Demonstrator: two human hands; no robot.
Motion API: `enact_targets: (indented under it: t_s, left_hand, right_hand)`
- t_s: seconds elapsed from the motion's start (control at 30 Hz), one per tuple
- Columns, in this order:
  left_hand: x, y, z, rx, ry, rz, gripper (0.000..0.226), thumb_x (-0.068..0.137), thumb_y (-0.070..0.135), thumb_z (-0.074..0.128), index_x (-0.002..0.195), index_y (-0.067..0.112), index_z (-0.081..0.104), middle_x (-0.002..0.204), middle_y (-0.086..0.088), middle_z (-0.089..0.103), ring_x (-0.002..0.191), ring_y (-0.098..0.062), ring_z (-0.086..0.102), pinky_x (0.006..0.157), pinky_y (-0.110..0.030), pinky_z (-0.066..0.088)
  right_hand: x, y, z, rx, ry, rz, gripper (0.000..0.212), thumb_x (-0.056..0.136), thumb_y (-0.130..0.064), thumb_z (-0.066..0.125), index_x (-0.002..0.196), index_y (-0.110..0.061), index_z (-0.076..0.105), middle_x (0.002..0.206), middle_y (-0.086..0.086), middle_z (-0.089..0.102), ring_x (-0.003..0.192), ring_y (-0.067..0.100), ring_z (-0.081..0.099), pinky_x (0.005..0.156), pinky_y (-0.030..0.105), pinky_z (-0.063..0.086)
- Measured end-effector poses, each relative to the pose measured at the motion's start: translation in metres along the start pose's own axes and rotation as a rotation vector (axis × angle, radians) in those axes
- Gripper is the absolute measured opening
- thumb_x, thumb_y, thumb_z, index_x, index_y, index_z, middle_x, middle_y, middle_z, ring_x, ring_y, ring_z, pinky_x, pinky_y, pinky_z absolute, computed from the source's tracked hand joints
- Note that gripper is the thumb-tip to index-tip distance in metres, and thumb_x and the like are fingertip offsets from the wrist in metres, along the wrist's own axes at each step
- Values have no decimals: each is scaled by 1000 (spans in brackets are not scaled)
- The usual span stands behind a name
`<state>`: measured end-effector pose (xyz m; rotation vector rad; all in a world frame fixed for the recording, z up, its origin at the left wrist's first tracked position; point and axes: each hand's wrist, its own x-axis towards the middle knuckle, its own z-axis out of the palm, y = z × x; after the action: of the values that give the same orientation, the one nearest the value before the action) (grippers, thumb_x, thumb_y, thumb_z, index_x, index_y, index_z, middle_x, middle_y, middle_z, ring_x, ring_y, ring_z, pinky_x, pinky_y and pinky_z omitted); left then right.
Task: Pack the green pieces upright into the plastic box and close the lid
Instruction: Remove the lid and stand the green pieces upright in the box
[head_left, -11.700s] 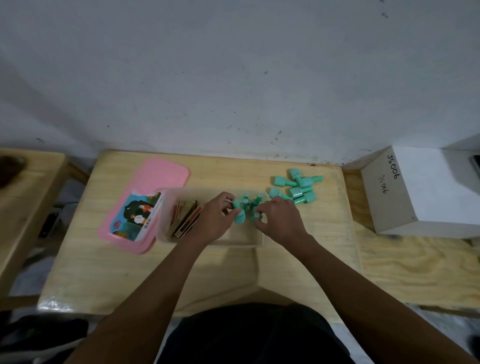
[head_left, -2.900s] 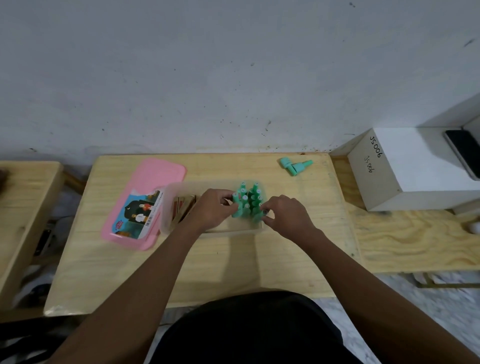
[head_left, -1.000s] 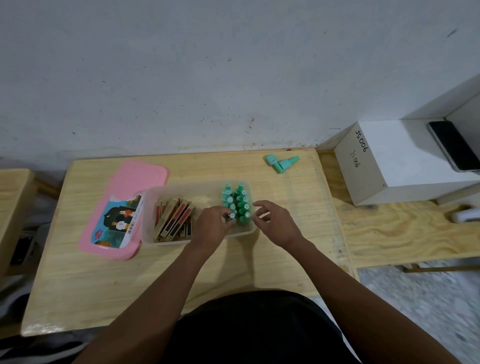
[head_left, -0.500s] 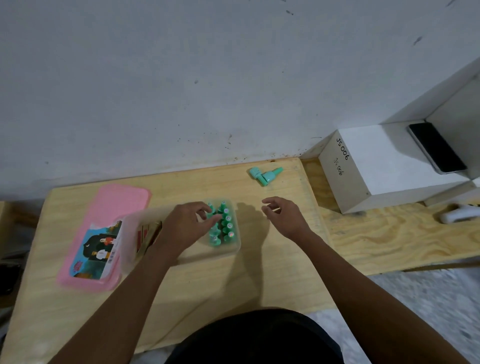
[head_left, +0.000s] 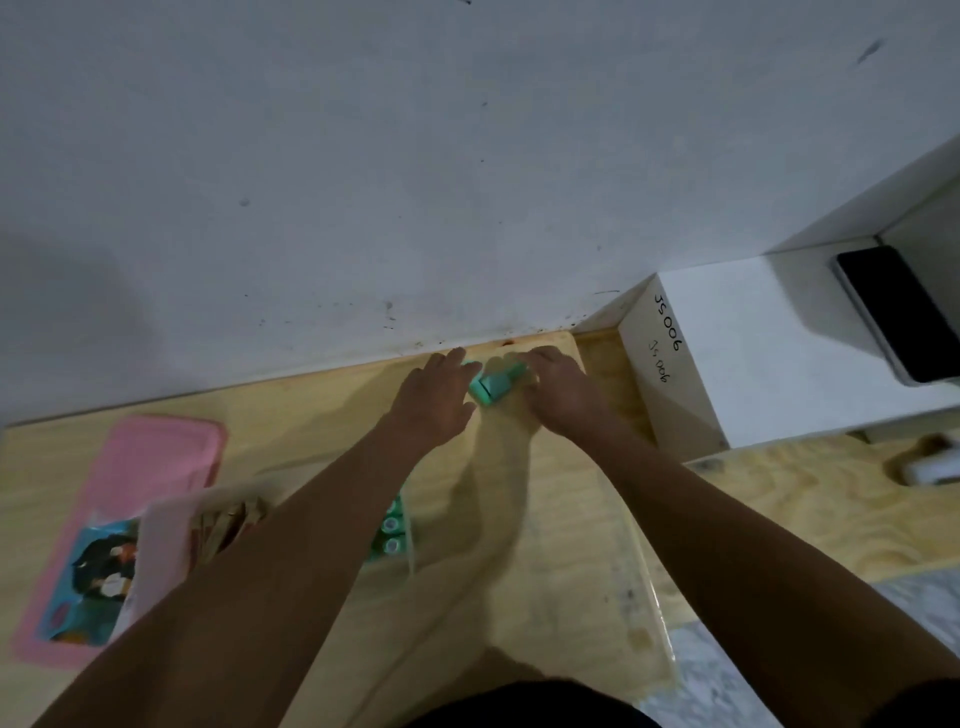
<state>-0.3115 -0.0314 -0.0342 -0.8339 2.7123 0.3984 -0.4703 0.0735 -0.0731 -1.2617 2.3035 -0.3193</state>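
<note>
Head view, blurred. Both hands reach to the far edge of the table (head_left: 545, 545), by the wall. Left hand (head_left: 434, 397) lies palm down, fingers (head_left: 451, 364) stretched and only slightly apart, tips at the left side of the loose green pieces (head_left: 493, 385); it grips nothing that shows. Right hand (head_left: 558, 392) comes in from the right, fingers curled over the right end of the same pieces and touching them; a firm grip cannot be told, since the fingertips are hidden behind the hand.

Loose pieces: a small teal cluster lying flat between the two hands, two or perhaps three, too blurred to count exactly.

The clear box (head_left: 166, 525) sits nearer on the table, mostly covered by the left forearm. In its right end stand packed pieces (head_left: 390, 530), upright with round tops showing; three tops are visible beside the arm, the rest hidden. In its left part are brown flat pieces (head_left: 228, 525) leaning together, count unclear.

One pink lid (head_left: 150, 462) lies flat on the table left of the box, off the box, with a picture label at its near end.

At right, off the table, is one white box (head_left: 769, 353) with handwriting on its side; one dark phone (head_left: 898, 312) lies on it. A blurred white object (head_left: 930, 467) rests on the wood further right.
</note>
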Motion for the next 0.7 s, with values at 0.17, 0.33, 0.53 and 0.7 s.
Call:
enact_targets:
  t_s: [0.17, 0.33, 0.53, 0.7]
  left_hand:
    - [27, -3, 13, 111, -80, 47, 53, 92, 30, 53, 142, 23, 36, 151, -3, 31, 136, -25, 31, 103, -42, 35]
    - [35, -10, 21, 136, -70, 70, 38, 94, 29, 49, 131, 21, 51, 122, -5, 50, 114, -25, 47, 88, -39, 41]
    - [28, -16, 32, -181, -48, -47, 33, 91, 27, 54, 122, 17, 59, 112, -7, 53, 106, -27, 51, 83, -38, 43]
    - [14, -20, 23, -517, 98, -120, 20, 90, 22, 57, 100, 8, 66, 90, -7, 61, 86, -28, 57, 68, -29, 41]
  right_hand:
    - [27, 8, 3, -173, -117, -107, 41, 97, -27, 44, 137, -26, 50, 133, 5, 50, 116, 25, 48, 89, 41, 49]
    - [23, 16, -1, -167, -117, -116, 36, 94, -32, 56, 129, -26, 59, 126, 3, 56, 112, 21, 51, 87, 38, 49]
    - [1, 20, -4, 265, -64, 110, 39, 93, -42, 58, 124, -19, 63, 114, 0, 64, 96, 14, 56, 77, 29, 46]
    - [-29, 2, -7, 394, 32, 150, 36, 95, -44, 55, 105, -12, 69, 88, 0, 67, 78, 13, 59, 60, 21, 44]
